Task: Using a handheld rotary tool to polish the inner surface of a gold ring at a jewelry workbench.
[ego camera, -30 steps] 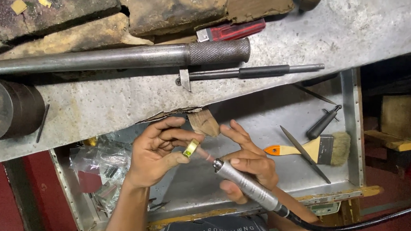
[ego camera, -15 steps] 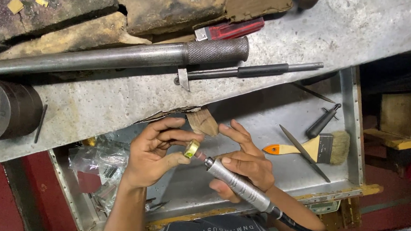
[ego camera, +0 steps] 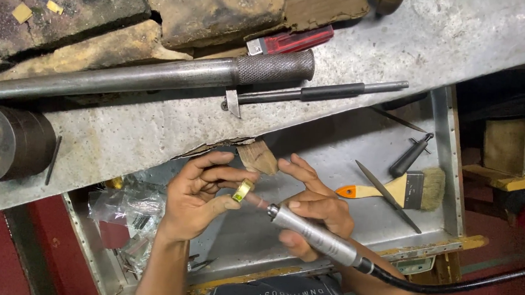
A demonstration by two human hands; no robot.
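Metal tray (ego camera: 444,173) holding brush (ego camera: 402,191), file (ego camera: 387,195), plastic bags (ego camera: 127,209)

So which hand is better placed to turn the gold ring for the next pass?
Left, probably. The left hand already pinches the gold ring in its fingers, while the right hand is occupied gripping the rotary handpiece.

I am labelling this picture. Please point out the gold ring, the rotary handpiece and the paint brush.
gold ring (ego camera: 243,190), head view, on its outer band.
rotary handpiece (ego camera: 315,234), head view, on the middle of its metal barrel.
paint brush (ego camera: 413,190), head view, on its metal ferrule.
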